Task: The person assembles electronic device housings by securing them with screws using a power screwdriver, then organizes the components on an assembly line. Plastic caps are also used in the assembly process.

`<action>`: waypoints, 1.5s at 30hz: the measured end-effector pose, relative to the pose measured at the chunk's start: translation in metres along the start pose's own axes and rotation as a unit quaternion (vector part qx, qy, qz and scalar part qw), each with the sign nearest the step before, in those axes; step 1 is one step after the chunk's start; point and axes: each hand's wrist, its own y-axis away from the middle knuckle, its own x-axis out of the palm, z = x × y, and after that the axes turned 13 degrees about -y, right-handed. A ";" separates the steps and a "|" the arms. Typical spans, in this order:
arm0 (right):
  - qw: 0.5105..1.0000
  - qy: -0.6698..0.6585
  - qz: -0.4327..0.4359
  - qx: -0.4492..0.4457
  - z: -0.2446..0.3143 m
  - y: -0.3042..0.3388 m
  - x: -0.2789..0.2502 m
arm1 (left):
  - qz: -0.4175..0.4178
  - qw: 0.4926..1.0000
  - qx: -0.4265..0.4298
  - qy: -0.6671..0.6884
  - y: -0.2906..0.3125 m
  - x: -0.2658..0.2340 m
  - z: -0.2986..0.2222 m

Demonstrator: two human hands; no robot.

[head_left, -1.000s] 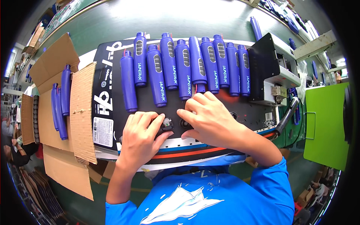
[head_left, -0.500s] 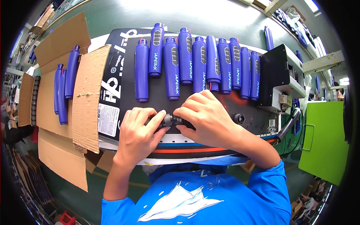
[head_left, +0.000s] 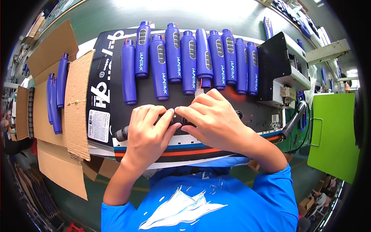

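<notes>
My left hand [head_left: 148,135] is closed around a black cylindrical part [head_left: 122,133], whose ribbed end sticks out to the left past the fingers. Close beside it, my right hand [head_left: 212,120] pinches a small black part [head_left: 186,121] between thumb and forefinger, mostly hidden by the fingers. The fingertips of both hands nearly meet above the black mat [head_left: 116,116]. Whether the two parts are joined cannot be made out. Beyond my hands several purple handles [head_left: 189,62] lie side by side, some with red wires at their ends.
An opened cardboard box [head_left: 79,104] at left holds several more purple handles [head_left: 62,81]. A black-and-white machine [head_left: 284,69] stands at right, near a black curved tool [head_left: 295,120] and a green panel [head_left: 334,135]. A black ring-shaped part [head_left: 239,115] lies behind my right wrist.
The black cylindrical part has swung so its end now shows left of my left hand. My fingertips have come closer together. The whole view has shifted slightly, moving the handles leftward.
</notes>
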 end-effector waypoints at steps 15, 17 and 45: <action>0.995 -0.061 -0.080 0.007 0.008 0.001 0.010 | 0.112 0.986 0.015 0.125 -0.012 -0.014 0.010; 0.995 -0.027 -0.092 -0.026 0.007 -0.002 0.020 | 0.116 0.986 0.008 0.123 -0.011 -0.012 0.012; 0.997 -0.058 0.040 0.044 0.027 -0.054 0.032 | 0.020 0.996 -0.084 0.022 0.042 -0.029 0.057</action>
